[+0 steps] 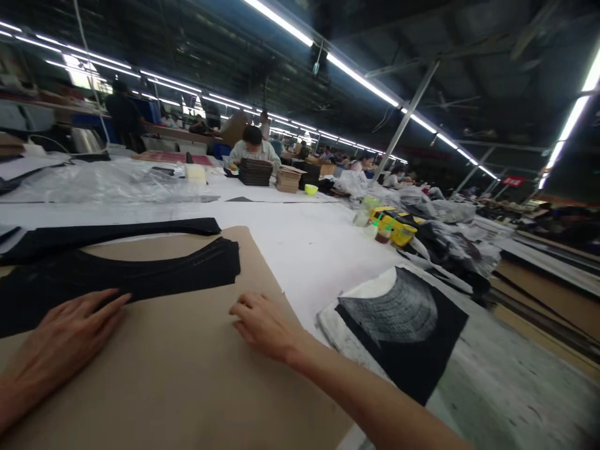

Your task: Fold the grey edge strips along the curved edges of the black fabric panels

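Note:
A large tan sheet of board [187,362] lies in front of me. My left hand [70,340] rests on its left side, fingers stretched out, with the fingertips at the lower edge of a curved black piece of sheet material [182,275]. On the right half of the board is my right hand [262,325], palm down with loosely bent fingers touching the surface; it holds nothing that I can see. Behind the curved piece lies another long black strip [140,231]. To the right, a black piece with grey curved streaks [394,312] lies over a whitish pad [349,331].
Clear plastic wrap [103,181] covers the left of the white table [300,234]. Across it, a person [253,150] is behind dark stacked pieces [255,172]. A yellow basket [403,234], drink cups [383,234] and bagged material [450,250] are at the right.

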Available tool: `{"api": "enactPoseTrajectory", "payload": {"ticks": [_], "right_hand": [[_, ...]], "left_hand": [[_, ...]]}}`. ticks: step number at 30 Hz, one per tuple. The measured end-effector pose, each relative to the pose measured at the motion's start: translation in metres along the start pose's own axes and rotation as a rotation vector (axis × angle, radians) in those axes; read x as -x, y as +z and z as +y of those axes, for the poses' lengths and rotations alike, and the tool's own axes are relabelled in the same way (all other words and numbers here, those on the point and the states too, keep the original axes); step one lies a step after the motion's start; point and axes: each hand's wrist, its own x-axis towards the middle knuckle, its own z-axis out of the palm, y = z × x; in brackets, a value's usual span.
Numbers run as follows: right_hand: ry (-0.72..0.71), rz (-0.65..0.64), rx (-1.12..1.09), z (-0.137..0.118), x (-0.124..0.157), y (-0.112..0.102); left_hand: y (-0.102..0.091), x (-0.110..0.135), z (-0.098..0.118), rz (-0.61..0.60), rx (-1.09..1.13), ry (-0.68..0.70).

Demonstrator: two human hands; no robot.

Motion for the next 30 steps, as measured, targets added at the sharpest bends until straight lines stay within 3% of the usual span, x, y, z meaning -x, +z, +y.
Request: {"api": "enactPoseTrajectory", "payload": {"ticks": [2, 4, 7, 9, 13, 16, 18, 21, 25, 30], "right_hand": [[0.11, -0.007, -0.002, 0.023, 0.065, -0.015], [0.281, 0.013, 0.019, 0.051, 0.132, -0.027], [0.544, 0.035, 0.079, 0.088, 0.221, -0.036], [0.713, -0.024, 0.144, 0.1, 0.262, -0.034], [0.745, -0.101, 0.228, 0.101, 0.293, -0.024], [0.696, -0.084, 0.28, 0.102, 0.292, -0.02], [0.679, -0.079, 0.28, 0.106, 0.29, -0.018], [0.693, -0.044, 0.245, 0.112, 0.291, -0.012], [0.728, 0.046, 0.132, 0.119, 0.297, -0.01], [0.827, 0.226, -0.143, 0.145, 0.316, -0.023]], "left_hand": [[-0.001, -0.001, 0.032, -0.071, -0.125, 0.059], [-0.001, -0.008, 0.079, -0.122, -0.151, 0.144], [0.004, -0.026, 0.168, -0.205, -0.019, 0.331], [0.011, -0.04, 0.235, -0.233, 0.101, 0.467], [0.033, -0.069, 0.363, -0.368, 0.332, 0.63], [0.057, -0.087, 0.427, -0.424, 0.387, 0.664], [0.074, -0.094, 0.45, -0.467, 0.376, 0.671], [0.09, -0.096, 0.462, -0.494, 0.343, 0.671], [0.094, -0.094, 0.463, -0.472, 0.314, 0.658], [0.096, -0.095, 0.473, -0.436, 0.299, 0.623]]}}
